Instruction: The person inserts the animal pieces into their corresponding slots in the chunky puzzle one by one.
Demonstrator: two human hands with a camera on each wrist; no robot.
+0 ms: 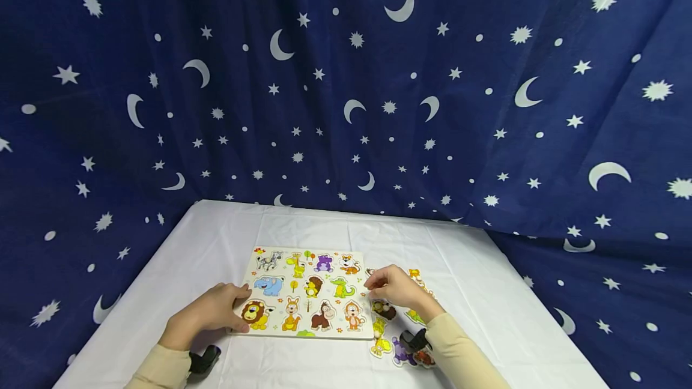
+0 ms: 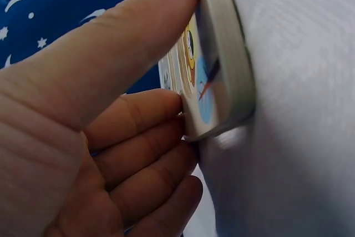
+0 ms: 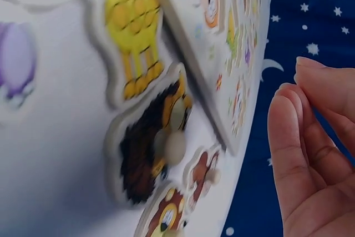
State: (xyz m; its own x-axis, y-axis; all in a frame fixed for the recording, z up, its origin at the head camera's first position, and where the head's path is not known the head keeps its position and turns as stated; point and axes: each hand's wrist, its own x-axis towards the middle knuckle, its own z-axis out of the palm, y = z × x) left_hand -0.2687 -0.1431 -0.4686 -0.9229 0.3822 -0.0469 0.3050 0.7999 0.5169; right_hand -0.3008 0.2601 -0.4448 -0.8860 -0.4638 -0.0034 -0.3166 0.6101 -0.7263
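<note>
A white wooden puzzle board (image 1: pixel 270 334) with colourful animal pictures lies flat on the table. My left hand (image 1: pixel 213 310) holds its near left corner, thumb at the front by the lion picture and fingers along the left side; the left wrist view shows the board's thick edge (image 2: pixel 236 54) under the thumb. Over the board's right edge my right hand (image 1: pixel 397 287) hovers with fingers loosely curved, and nothing shows between thumb and fingertips. Below it lie knobbed animal pieces, among them a hedgehog piece (image 3: pixel 144 148) and a giraffe piece (image 3: pixel 133 20).
More loose pieces crowd the table right of the board: a purple hippo piece (image 1: pixel 402 353), a green crocodile piece (image 1: pixel 415 316) and an orange piece (image 1: pixel 414 275), partly behind the right arm. A white cloth (image 1: pixel 216 239) covers the table. Behind hangs a blue curtain (image 1: pixel 324 89).
</note>
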